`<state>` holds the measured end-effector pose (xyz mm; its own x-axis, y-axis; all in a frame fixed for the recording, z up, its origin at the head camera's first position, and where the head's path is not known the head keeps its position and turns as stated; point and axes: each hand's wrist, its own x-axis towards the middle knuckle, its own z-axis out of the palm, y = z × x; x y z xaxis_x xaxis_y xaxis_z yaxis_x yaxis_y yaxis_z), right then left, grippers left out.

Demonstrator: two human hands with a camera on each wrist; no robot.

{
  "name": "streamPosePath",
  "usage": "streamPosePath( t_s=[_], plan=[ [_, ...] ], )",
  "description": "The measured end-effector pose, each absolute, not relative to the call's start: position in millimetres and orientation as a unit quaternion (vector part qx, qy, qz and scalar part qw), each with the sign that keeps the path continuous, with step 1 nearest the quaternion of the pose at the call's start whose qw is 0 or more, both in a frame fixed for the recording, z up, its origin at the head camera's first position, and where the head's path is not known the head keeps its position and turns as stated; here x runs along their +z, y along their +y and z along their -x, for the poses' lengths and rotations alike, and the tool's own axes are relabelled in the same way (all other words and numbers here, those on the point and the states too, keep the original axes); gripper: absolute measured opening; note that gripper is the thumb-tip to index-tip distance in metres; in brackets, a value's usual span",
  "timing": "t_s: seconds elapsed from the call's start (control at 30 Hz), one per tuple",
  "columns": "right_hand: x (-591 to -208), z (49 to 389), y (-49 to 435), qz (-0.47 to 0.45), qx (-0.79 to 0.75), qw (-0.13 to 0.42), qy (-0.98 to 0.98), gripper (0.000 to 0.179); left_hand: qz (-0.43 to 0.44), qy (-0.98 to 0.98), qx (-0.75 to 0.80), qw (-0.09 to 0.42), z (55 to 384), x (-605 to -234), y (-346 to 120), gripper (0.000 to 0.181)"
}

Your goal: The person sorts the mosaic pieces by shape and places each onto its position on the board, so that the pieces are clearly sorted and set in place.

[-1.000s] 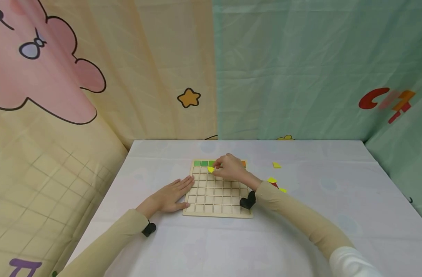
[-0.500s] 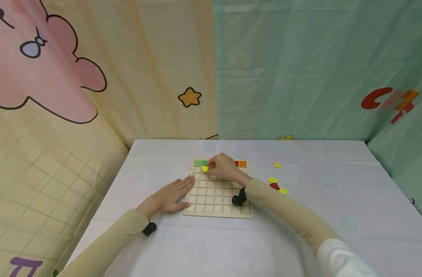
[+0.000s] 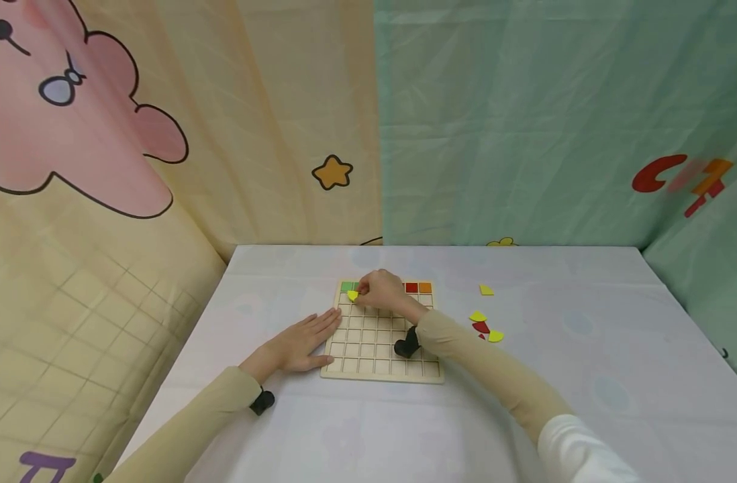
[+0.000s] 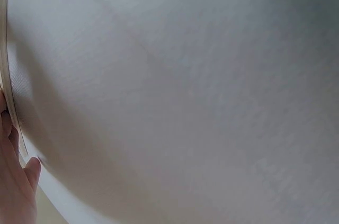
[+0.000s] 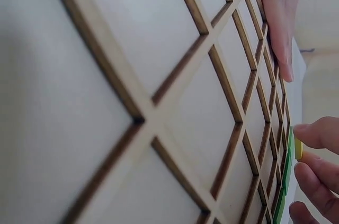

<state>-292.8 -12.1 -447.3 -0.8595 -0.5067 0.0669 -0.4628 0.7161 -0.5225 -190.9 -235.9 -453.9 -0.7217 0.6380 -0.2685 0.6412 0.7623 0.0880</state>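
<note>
A square wooden grid board [image 3: 368, 376] lies on the table, with coloured tiles along its far row. My left hand [image 3: 302, 343] rests flat at the board's left edge, fingers straight, fingertips at the rim. With thumb and fingers my right hand [image 3: 380, 291] pinches a yellow piece [image 3: 352, 296] with a curved edge, close over the far left of the grid. The right wrist view has the yellow piece [image 5: 299, 149] between the fingertips, beside green tiles [image 5: 281, 205]. My right hand hides the middle of the coloured row; red [image 3: 411, 288] and orange [image 3: 425, 288] tiles show at its right end.
Right of the board lie loose yellow pieces [image 3: 478, 316], a red piece [image 3: 480, 327] and a tiny red bit [image 3: 481, 337]. Another yellow piece [image 3: 486, 290] lies farther back. A white cloth [image 3: 356, 436] covers the table, and printed curtains [image 3: 501, 134] hang behind it.
My right hand has moved left along the board's far side, carrying the yellow piece. The red tile and loose red pieces have come into view. My left hand has stayed put.
</note>
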Motion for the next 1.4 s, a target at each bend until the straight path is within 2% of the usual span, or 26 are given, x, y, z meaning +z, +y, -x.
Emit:
streamPosePath(
  t_s=[0.27,1.03,1.4],
  plan=[
    [-454,296,-23,0.269,-0.246,0.022,0.931,0.020,-0.341,0.930,-0.013,0.140,191,-453,-236,0.081],
    [-449,292,-33,0.248,-0.225,0.025,0.942,0.024,-0.344,0.929,-0.013,0.140,191,-453,-236,0.081],
    [-450,292,-35,0.233,-0.225,0.030,0.946,0.018,-0.339,0.930,-0.017,0.140,192,-456,-236,0.082]
  ],
)
